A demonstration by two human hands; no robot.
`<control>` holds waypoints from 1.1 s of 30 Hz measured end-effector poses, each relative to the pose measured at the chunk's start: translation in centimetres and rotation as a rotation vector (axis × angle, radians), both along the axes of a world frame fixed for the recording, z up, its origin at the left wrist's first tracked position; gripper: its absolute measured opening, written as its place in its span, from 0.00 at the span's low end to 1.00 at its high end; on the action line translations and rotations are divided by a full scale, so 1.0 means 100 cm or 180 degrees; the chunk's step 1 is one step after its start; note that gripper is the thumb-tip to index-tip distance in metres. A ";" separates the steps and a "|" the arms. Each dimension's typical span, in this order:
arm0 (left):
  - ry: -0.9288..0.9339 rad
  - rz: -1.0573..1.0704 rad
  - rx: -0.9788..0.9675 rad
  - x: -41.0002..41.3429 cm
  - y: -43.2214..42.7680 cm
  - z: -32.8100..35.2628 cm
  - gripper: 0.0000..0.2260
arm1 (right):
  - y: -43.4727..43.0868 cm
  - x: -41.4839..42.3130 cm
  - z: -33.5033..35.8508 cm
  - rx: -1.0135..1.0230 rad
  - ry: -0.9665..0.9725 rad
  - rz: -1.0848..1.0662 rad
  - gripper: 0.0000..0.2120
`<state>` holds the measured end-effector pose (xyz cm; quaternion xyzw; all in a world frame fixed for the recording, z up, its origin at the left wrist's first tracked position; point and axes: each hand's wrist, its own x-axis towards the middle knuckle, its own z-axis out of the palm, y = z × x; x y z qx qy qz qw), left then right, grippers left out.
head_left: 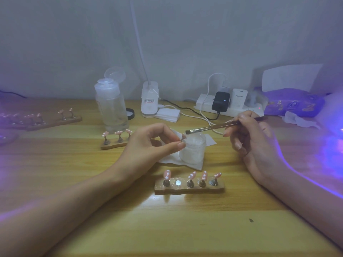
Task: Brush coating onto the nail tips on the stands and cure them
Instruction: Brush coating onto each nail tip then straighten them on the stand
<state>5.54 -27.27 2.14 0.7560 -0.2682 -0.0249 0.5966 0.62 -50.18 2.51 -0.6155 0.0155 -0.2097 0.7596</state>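
Head cam: left hand (150, 143) pinches one nail tip (183, 136) over the jar (193, 149) mid desk (185, 229), and right hand (248, 138) grips the brush (213, 127), bristles just beside the tip. The stand (189, 189) nearer the front edge holds four tips with one slot empty, so I'd guess coating's midway, curing yet to come.

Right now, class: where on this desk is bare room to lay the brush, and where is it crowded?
Bare: the strip of desk between the near stand and the front edge, and the wood in front of the three-tip stand. Crowded: around the jar, where the left hand pinches a nail tip and the right hand holds the brush, and by the bottle.
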 end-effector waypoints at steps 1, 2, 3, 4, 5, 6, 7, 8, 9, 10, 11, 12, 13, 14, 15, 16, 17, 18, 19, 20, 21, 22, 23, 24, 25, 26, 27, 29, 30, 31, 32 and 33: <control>-0.0001 -0.0001 0.0009 0.000 0.000 0.000 0.06 | 0.000 0.000 0.000 -0.0030 -0.0040 0.0041 0.12; -0.0011 -0.0002 0.0008 0.000 0.000 0.000 0.06 | 0.001 0.000 0.000 -0.0085 -0.0029 0.0065 0.12; -0.0019 -0.0002 -0.0003 0.000 0.000 0.000 0.06 | 0.002 0.000 0.000 -0.0133 0.0026 0.0059 0.11; -0.0024 -0.0004 -0.0016 0.000 0.000 0.000 0.06 | 0.002 0.001 -0.001 -0.0146 0.0094 0.0024 0.11; -0.0032 -0.0008 -0.0020 0.000 0.000 0.000 0.06 | 0.001 0.002 -0.001 -0.0124 0.0142 -0.0024 0.12; -0.0050 -0.0010 -0.0010 0.000 0.000 -0.001 0.06 | 0.001 0.002 -0.002 -0.0081 0.0148 -0.0058 0.12; -0.0071 -0.0014 0.0006 0.001 0.000 -0.001 0.06 | 0.000 0.002 -0.001 -0.0032 0.0115 -0.0065 0.12; -0.0093 -0.0029 0.0015 0.001 0.001 -0.002 0.06 | 0.000 0.002 -0.001 -0.0003 0.0059 -0.0043 0.12; -0.0119 -0.0060 0.0008 0.001 0.001 -0.002 0.06 | 0.000 0.001 -0.001 -0.0014 0.0000 0.0002 0.12; -0.0153 -0.0095 -0.0008 0.002 0.001 -0.003 0.06 | 0.000 0.000 0.000 -0.0059 -0.0037 0.0053 0.12; -0.0180 -0.0127 -0.0025 0.002 0.002 -0.003 0.07 | 0.001 0.000 0.000 -0.0114 -0.0036 0.0082 0.12; -0.0189 -0.0149 -0.0044 0.002 0.002 -0.003 0.07 | 0.001 0.000 -0.001 -0.0148 0.0001 0.0073 0.12; -0.0186 -0.0163 -0.0062 0.002 0.002 -0.004 0.07 | 0.001 0.000 -0.001 -0.0144 0.0054 0.0028 0.12; -0.0181 -0.0172 -0.0077 0.002 0.002 -0.004 0.07 | 0.001 0.001 -0.002 -0.0109 0.0098 -0.0031 0.12; -0.0177 -0.0180 -0.0090 0.002 0.002 -0.004 0.07 | 0.000 0.001 -0.002 -0.0056 0.0113 -0.0078 0.13; -0.0174 -0.0186 -0.0096 0.002 0.002 -0.004 0.07 | 0.000 0.001 -0.001 -0.0003 0.0090 -0.0089 0.12; -0.0178 -0.0187 -0.0097 0.002 0.002 -0.004 0.07 | 0.000 0.000 -0.001 0.0025 0.0036 -0.0061 0.12; -0.0192 -0.0184 -0.0094 0.002 0.002 -0.004 0.07 | 0.000 0.000 0.000 0.0018 -0.0037 0.0002 0.11; -0.0211 -0.0181 -0.0095 0.002 0.002 -0.004 0.07 | 0.001 -0.001 0.000 -0.0025 -0.0095 0.0076 0.11; -0.0231 -0.0182 -0.0103 0.002 0.002 -0.003 0.07 | 0.002 -0.001 0.001 -0.0094 -0.0102 0.0125 0.11; -0.0252 -0.0189 -0.0115 0.001 0.002 -0.003 0.07 | 0.003 -0.001 0.000 -0.0161 -0.0053 0.0122 0.11; -0.0274 -0.0200 -0.0121 0.001 0.002 -0.003 0.07 | 0.003 -0.001 0.000 -0.0191 0.0024 0.0075 0.11; -0.0306 -0.0202 -0.0112 0.001 0.002 -0.003 0.07 | 0.003 0.000 0.000 -0.0181 0.0097 0.0004 0.11; -0.0347 -0.0195 -0.0096 0.001 0.001 -0.004 0.07 | 0.003 0.000 0.000 -0.0140 0.0137 -0.0059 0.11; -0.0390 -0.0184 -0.0082 0.002 0.001 -0.004 0.07 | 0.002 0.000 0.000 -0.0083 0.0130 -0.0091 0.12; -0.0425 -0.0178 -0.0078 0.002 0.000 -0.004 0.07 | 0.002 0.000 0.001 -0.0035 0.0084 -0.0089 0.12; -0.0449 -0.0176 -0.0079 0.002 0.000 -0.004 0.07 | 0.002 0.000 0.001 -0.0025 0.0024 -0.0051 0.12; -0.0486 -0.0176 -0.0075 0.002 0.001 -0.004 0.06 | 0.003 -0.001 0.002 -0.0128 -0.0017 0.0052 0.12; -0.0504 -0.0171 -0.0067 0.002 0.001 -0.004 0.06 | 0.004 -0.001 0.001 -0.0191 0.0025 0.0055 0.11; -0.0519 -0.0163 -0.0061 0.003 0.000 -0.005 0.06 | 0.003 0.000 0.001 -0.0220 0.0082 0.0016 0.11; -0.0534 -0.0156 -0.0054 0.003 0.000 -0.005 0.06 | 0.002 0.000 0.000 -0.0212 0.0122 -0.0038 0.11; -0.0554 -0.0152 -0.0046 0.003 0.000 -0.005 0.06 | 0.002 0.000 0.000 -0.0176 0.0125 -0.0073 0.11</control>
